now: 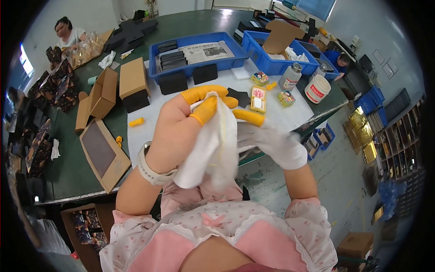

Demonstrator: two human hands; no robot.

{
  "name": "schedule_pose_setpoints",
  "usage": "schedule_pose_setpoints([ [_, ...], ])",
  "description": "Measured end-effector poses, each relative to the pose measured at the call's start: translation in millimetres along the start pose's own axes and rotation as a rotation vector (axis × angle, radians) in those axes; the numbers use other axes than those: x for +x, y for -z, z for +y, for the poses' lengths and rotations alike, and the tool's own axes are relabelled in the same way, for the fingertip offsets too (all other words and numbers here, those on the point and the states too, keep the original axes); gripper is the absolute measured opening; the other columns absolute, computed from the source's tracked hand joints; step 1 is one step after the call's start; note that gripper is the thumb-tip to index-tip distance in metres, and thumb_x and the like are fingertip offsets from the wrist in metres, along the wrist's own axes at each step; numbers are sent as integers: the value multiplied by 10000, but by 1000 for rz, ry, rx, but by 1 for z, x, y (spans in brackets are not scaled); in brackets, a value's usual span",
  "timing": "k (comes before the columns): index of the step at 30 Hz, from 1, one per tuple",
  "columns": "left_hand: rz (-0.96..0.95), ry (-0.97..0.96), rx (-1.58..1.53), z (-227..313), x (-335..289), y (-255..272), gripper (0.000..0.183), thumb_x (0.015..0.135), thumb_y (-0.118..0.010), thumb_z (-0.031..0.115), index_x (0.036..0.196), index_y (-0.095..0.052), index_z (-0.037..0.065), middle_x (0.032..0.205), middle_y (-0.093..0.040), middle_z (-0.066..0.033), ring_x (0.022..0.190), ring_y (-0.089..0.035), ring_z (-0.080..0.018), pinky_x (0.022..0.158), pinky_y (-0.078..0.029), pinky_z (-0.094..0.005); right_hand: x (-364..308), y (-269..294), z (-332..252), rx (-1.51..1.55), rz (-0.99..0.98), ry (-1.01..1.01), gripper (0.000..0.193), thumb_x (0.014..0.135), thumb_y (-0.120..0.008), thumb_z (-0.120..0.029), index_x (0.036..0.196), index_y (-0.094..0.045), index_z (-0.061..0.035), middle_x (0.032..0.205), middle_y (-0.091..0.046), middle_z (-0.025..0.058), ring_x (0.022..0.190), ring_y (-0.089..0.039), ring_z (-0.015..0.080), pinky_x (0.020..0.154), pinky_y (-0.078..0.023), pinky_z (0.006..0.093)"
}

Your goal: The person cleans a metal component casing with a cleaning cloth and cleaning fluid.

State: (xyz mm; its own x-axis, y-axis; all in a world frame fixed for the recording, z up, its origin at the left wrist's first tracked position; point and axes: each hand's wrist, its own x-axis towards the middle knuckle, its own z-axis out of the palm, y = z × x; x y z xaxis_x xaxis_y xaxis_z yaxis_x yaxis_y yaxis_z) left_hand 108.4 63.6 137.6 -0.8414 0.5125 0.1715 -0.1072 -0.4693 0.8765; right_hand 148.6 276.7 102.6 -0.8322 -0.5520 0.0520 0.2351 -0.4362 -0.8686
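White cloth glove (pixel 213 149): held above the lap, before the table edge (pixel 253 156), pinched in the left hand (pixel 181 127) with 2 orange finger cots. The right hand (pixel 272 143), already gloved, is closed on its edge; the gloving step is judged in hand, and a cuff opening is called for next.

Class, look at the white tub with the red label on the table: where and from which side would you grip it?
Probably around its round wall, below the lid, from the near side: the white tub stands upright by the table edge, open toward the person, bottles crowding behind.

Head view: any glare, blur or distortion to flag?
Head view: fisheye bends the green table edge, black vignette at the corners; window glare on the tabletop far end; white glove between left hand and right hand slightly motion-blurred; blue bins sharp.
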Motion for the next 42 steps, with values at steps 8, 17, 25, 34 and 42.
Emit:
schedule_pose_setpoints([
  [8,218,-534,1120,-6,9,-22,172,824,-647,105,946,-665,-15,751,-644,-113,607,-573,-133,570,-449,-243,27,-35,43,-1021,509,283,766,683,-683,-94,1355,-336,22,1161,-572,98,1001,-585,201,861,-463,287],
  [17,377,-522,943,38,29,-1,239,796,-700,192,847,-681,-41,614,-609,-27,544,-479,-52,501,-390,-211,25,31,33,-503,251,148,411,798,-515,7,1209,-518,15,1084,-608,60,903,-585,103,796,-472,229],
  [25,558,-440,1044,57,41,24,249,793,-671,184,885,-671,-48,643,-544,32,563,-412,-31,510,-341,-188,24,-1,57,-492,38,-35,494,803,-611,-97,1270,-475,-8,1122,-581,48,978,-543,105,860,-437,265],
  [34,667,-334,1055,68,32,62,218,792,-572,103,921,-655,-51,713,-554,29,616,-422,-38,562,-329,-176,12,2,42,-154,614,0,445,923,-542,-346,1172,-532,23,978,-610,25,871,-573,77,704,-480,211],
  [42,629,-349,987,73,10,64,195,824,-632,124,913,-655,-48,730,-558,37,646,-425,-36,589,-324,-173,10,30,47,-198,514,7,453,957,-432,-408,1073,-587,2,943,-625,38,788,-591,73,725,-474,221],
])
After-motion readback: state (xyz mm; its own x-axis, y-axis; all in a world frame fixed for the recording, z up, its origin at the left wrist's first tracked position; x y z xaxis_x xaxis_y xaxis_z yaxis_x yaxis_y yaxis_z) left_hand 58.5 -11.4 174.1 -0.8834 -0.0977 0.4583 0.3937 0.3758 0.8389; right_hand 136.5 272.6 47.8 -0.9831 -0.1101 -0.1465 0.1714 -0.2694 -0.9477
